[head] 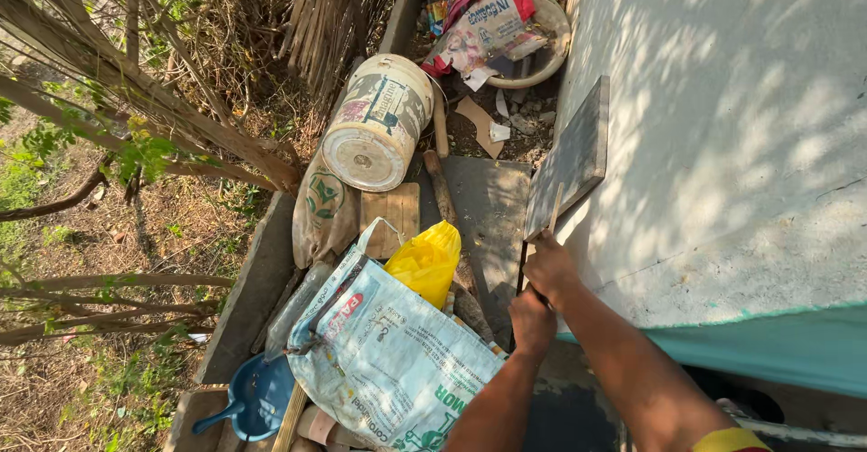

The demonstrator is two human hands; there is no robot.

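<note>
Gripping a thin stick at the foot of a white wall, both hands together.

Head view: right hand (551, 270) closed around the thin stick (554, 210), which rises upright against a dark grey slab (571, 158) leaning on the white wall (741, 127); left hand (533, 319) fisted just below and touching the right, whether it also holds the stick cannot be told. Left of the hands: yellow plastic bag (427, 260) resting on a printed pale sack (388, 353); blue scoop (255, 398) at the sack's lower left; small wooden board (396, 213) beyond the bag; white bucket (377, 122) lying on its side; round basin (542, 46) with crumpled printed bags farther off. Dry branches (135, 82) along the left edge.
</note>
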